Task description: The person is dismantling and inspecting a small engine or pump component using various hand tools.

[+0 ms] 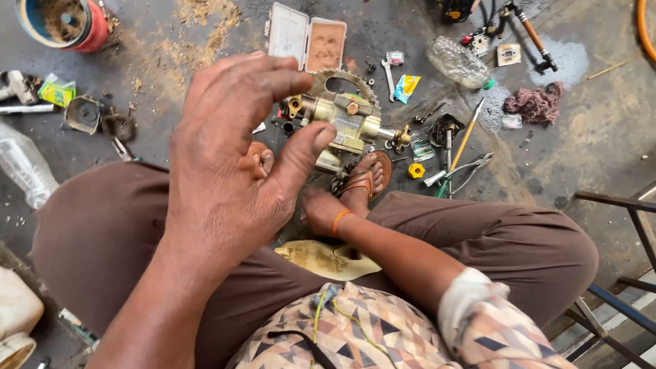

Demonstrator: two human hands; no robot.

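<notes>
Person sits cross-legged on the floor point(601, 130), brown trousers, patterned shirt, sandal point(369, 176) on one foot.

Left hand point(236, 147) is raised close to the camera, back of hand toward the lens, fingers loosely spread and slightly curled, thumb out to the right. It holds nothing; it hangs in front of the brass pump body point(345, 119) and hides that part's left side.

Right hand point(320, 208) is low, down by the feet, just under the pump body, orange band on the wrist. Fingers mostly hidden, so can't tell if it grips anything or how far it's open.

Pump body sits on the floor in front of the feet, w/ a toothed gear wheel point(342, 82) behind it and a brass fitting sticking out to the right.

Around it:
- open white case point(307, 42) w/ reddish insert, behind the gear
- small spanner point(387, 74) and a yellow-blue packet point(406, 87), right of the case
- clear plastic bottle point(459, 63) lying on its side, far right
- pliers point(468, 171) and a screwdriver point(465, 140), right of the sandal
- purple-brown rag point(536, 102), well apart to the right
- blue-red bucket point(65, 24) w/ sawdust, top left corner
- another clear bottle point(24, 167) at left edge

Floor is dark, stained, w/ sawdust patches.
</notes>
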